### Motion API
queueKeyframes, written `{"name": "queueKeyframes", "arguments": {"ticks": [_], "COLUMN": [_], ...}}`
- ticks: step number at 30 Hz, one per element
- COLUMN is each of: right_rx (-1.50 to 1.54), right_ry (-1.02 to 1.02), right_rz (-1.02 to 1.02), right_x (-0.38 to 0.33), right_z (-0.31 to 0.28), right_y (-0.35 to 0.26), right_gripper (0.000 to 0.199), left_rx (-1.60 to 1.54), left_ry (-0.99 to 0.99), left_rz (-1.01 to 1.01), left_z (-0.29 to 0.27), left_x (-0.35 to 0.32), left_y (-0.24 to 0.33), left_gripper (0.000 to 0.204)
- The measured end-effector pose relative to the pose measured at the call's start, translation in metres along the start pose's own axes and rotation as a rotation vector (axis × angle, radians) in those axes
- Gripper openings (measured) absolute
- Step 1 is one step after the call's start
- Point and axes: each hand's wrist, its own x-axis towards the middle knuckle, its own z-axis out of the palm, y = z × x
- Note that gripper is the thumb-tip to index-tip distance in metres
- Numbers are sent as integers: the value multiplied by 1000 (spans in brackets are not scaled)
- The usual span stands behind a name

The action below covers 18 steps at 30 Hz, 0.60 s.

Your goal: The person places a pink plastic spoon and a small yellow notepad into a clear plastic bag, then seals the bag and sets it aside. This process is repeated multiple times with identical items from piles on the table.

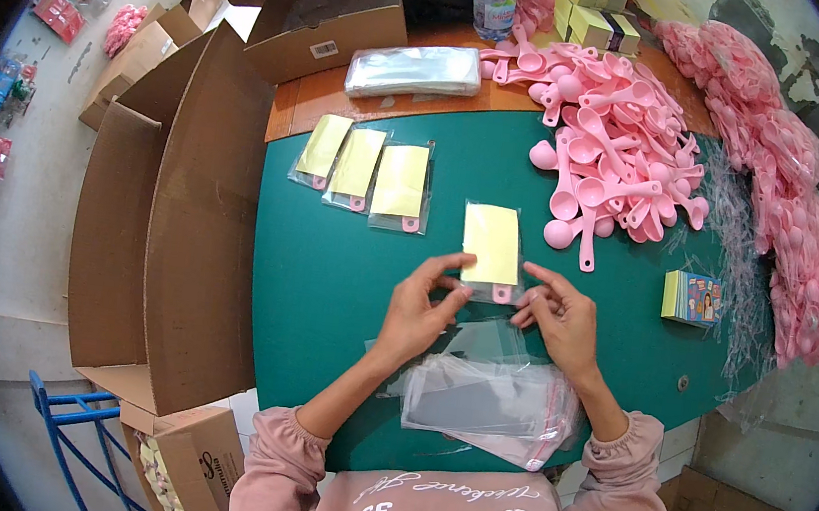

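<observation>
A transparent plastic bag holding a pale yellow card [492,246] lies between my hands on the green tabletop. At its lower end shows the holed tip of a pink spoon handle [501,293]; the rest is hidden behind the card. My left hand [421,307] pinches the bag's left edge with thumb and fingers. On the other side, my right hand [565,320] has its thumb and fingers closed at the bag's lower right corner. Just below my hands is a loose pile of transparent plastic bags [479,403].
Three similar filled bags [400,183] lie at the left. A heap of pink measuring spoons [620,148] fills the back right, near a small stack of printed cards [693,297]. Cardboard boxes [202,234] border the left side; bagged spoons [785,195] line the right edge.
</observation>
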Motion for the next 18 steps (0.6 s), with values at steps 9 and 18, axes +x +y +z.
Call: {"name": "queueKeyframes", "arguments": {"ticks": [9, 18], "right_rx": [-1046, -856], "right_ry": [475, 595], "right_rz": [-285, -252], "right_x": [20, 17], "right_z": [-44, -60], "right_y": [5, -6], "right_gripper": [39, 14], "left_rx": [996, 737], "left_ry": [225, -345], "left_rz": [419, 229], "left_z": [-51, 6], "left_x": [6, -9], "left_y": [41, 15], "left_gripper": [34, 31]}}
